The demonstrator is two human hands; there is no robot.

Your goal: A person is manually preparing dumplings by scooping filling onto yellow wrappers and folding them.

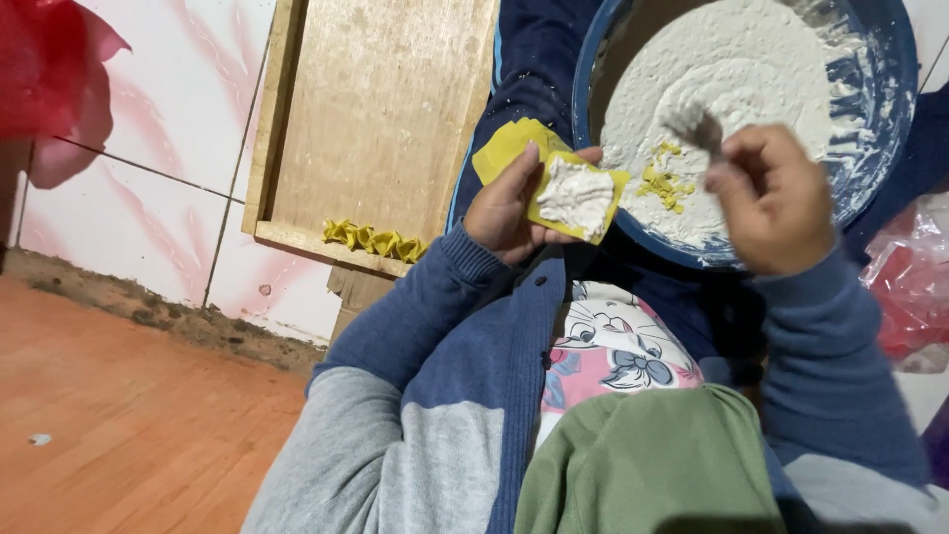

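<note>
While the left hand (509, 203) pinches a yellow wrapper (554, 183) with filling on it

right hand (766, 198), closed on a spoon (704, 129), sits just right of it over the bowl (890, 89).

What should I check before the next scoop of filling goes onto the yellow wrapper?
1. Yellow wrapper supported: ok, it lies flat on the fingers of the left hand.
2. White filling on the wrapper: ok, one lump sits near its middle, the edges bare.
3. Spoon held: ok, the right hand grips it, its tip in the paste.
4. Spoon load: cannot tell, the bowl of the spoon is blurred.
5. Blue basin stocked: ok, plenty of white paste, with some yellow scraps on it.
6. Wooden board: ok, folded yellow pieces line its near edge, the rest bare.
</note>
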